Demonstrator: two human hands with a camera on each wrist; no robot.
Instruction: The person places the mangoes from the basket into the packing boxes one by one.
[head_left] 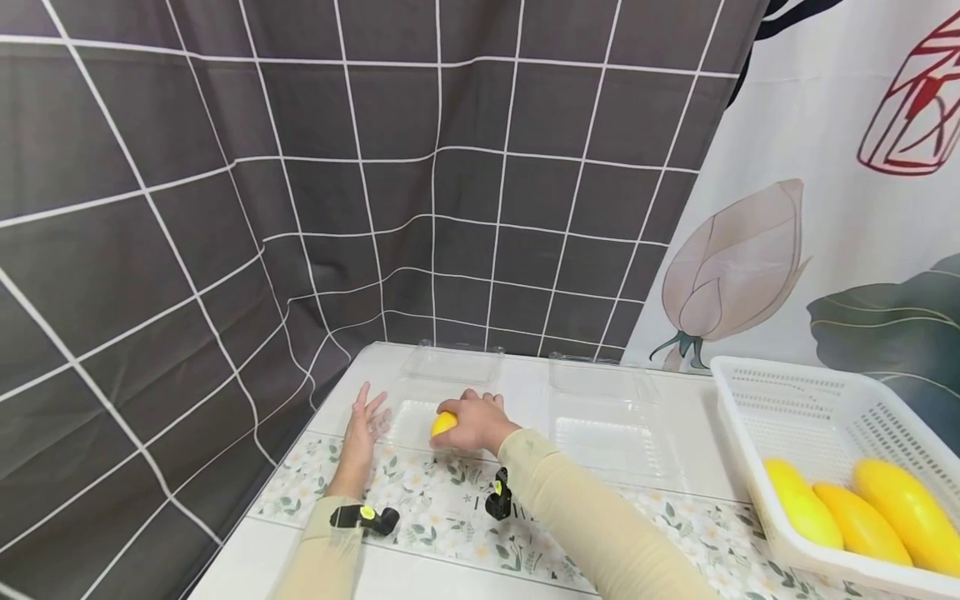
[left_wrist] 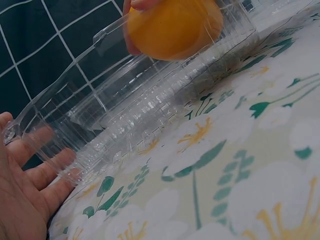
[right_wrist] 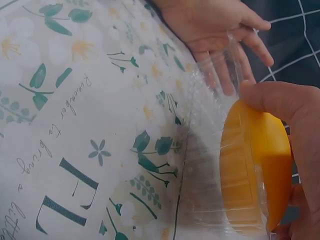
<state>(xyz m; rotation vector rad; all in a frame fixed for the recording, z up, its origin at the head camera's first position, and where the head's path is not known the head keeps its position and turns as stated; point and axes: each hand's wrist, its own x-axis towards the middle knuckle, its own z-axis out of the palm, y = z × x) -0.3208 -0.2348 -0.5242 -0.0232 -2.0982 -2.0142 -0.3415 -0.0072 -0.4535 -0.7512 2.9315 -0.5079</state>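
My right hand [head_left: 477, 423] grips a yellow mango [head_left: 443, 422] over the left clear plastic container [head_left: 410, 415]. In the right wrist view, the thumb lies on top of the mango [right_wrist: 272, 160], and its lower part shows through the container's clear wall. My left hand [head_left: 360, 435] is at the container's left side with its fingers spread and nothing held. Seen from the left wrist, those fingers lie against or just behind the clear end wall of the container [left_wrist: 145, 102]; contact is hard to tell.
A second clear container [head_left: 611, 446] with its lid raised stands to the right. Farther right is a white plastic basket [head_left: 780, 371] holding several yellow mangoes [head_left: 862, 521]. A floral mat [head_left: 442, 525] covers the table's front part. A dark grid curtain [head_left: 465, 192] hangs behind.
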